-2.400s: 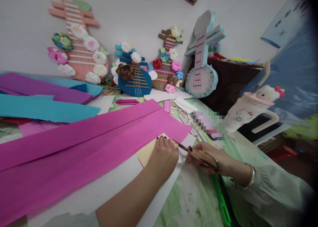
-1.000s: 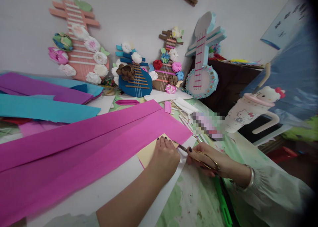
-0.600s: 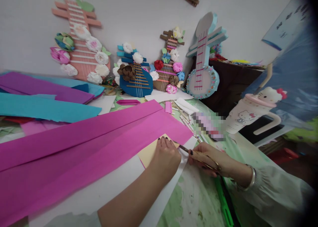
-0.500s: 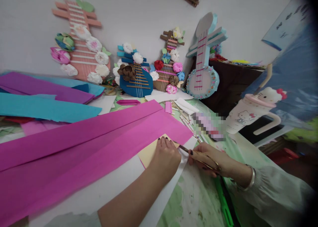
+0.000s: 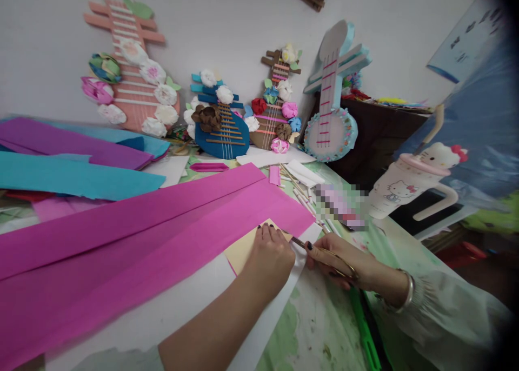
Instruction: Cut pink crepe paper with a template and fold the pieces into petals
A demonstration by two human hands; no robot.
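Observation:
A long sheet of magenta paper (image 5: 170, 219) lies across the table. On its near right edge rests a pale yellow piece of paper (image 5: 239, 250), pressed down under my left hand (image 5: 271, 257), whose fingers lie flat and point away from me. My right hand (image 5: 340, 260), with a silver bracelet at the wrist, is wrapped round the gold handles of a pair of scissors (image 5: 299, 242). The scissors' blades reach the right edge of the papers beside my left fingertips; their far ends are hidden. White paper (image 5: 162, 322) lies beneath the magenta sheet.
Flower-decorated instrument models (image 5: 223, 136) lean on the wall. Purple and turquoise paper (image 5: 73, 176) lies at left. Thin sticks (image 5: 298, 187) are scattered behind my hands. A white cup (image 5: 399, 184) with handle and straw stands at right. A green tool (image 5: 365, 328) lies near my right wrist.
The right hand and the scissors have shifted very slightly, with the thumb raised a little. My left hand and the papers are almost unmoved.

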